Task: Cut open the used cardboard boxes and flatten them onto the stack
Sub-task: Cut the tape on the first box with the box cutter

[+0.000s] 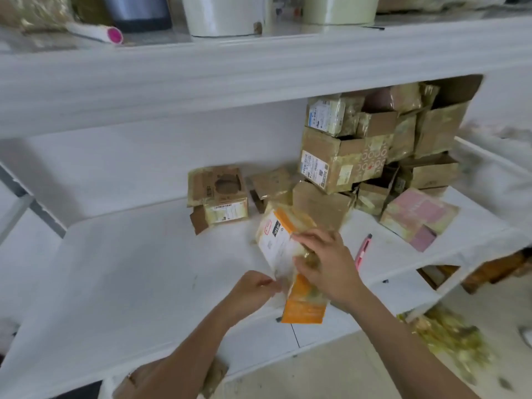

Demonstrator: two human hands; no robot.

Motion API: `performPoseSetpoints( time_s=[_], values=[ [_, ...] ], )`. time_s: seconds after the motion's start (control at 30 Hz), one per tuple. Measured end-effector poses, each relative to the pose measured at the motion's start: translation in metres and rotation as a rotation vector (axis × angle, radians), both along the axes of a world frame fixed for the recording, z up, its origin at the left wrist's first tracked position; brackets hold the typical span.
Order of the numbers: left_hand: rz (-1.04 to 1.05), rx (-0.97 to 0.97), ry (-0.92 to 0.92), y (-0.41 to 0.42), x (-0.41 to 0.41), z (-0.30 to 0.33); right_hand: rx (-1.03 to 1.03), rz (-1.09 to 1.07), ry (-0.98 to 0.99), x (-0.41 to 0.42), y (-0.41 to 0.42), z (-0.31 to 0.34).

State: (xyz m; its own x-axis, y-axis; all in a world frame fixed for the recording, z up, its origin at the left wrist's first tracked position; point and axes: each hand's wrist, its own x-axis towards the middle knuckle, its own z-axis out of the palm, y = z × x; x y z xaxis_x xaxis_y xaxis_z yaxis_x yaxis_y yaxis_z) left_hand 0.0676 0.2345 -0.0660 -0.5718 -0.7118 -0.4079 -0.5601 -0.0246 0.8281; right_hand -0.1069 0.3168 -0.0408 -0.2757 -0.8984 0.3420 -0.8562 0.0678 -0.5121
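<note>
1. The right hand (326,262) lies over the top of an orange-and-white box (290,263), fingers curled down round its upper side, grasping it against the white shelf (129,269).
2. The left hand (253,289) is at the box's near left edge, finger and thumb pinching what looks like a strip of tape or a flap there; the blur keeps me from telling which.
3. The box lies tilted, its white shipping label (273,240) facing up-left and its orange end (303,308) hanging toward the shelf's front edge.
4. Just to the right of the right hand, a pink utility knife (363,250) lies on the shelf, apart from both hands.
5. Behind the box sits a flattened brown piece of cardboard (322,204), touching or nearly touching it.
6. Further left on the shelf stands a small brown box with a round cut-out (218,194), flaps open.
7. To the back right, a pile of taped brown boxes (374,145) is heaped against the wall, with a pink box (419,217) lying at its front edge.
8. On the shelf above stand two pale round tubs (227,15) and a white roll with a pink end (95,31).
9. Yellowish tape scraps (449,341) lie on the floor at lower right.
</note>
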Motion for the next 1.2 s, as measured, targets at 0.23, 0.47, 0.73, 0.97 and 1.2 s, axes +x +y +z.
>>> performPoseSetpoints(
  time_s=[0.23, 0.47, 0.73, 0.97, 1.2],
  values=[
    [0.357, 0.053, 0.054, -0.007, -0.025, 0.011, 0.138, 0.262, -0.144, 0.009, 0.016, -0.048],
    [0.378, 0.148, -0.045, -0.032, -0.05, 0.002, 0.193, 0.311, -0.579, -0.032, -0.003, -0.054],
    [0.538, 0.191, -0.075, -0.039, -0.04, -0.027, 0.742, -0.206, 0.017, -0.168, -0.018, -0.097],
    [0.582, 0.168, -0.132, -0.036, -0.048, -0.027, 0.677, -0.077, 0.574, -0.187, -0.038, -0.12],
    [0.601, 0.149, -0.16, -0.034, -0.05, -0.027, -0.02, 0.076, 0.025, -0.131, -0.088, -0.075]
  ],
)
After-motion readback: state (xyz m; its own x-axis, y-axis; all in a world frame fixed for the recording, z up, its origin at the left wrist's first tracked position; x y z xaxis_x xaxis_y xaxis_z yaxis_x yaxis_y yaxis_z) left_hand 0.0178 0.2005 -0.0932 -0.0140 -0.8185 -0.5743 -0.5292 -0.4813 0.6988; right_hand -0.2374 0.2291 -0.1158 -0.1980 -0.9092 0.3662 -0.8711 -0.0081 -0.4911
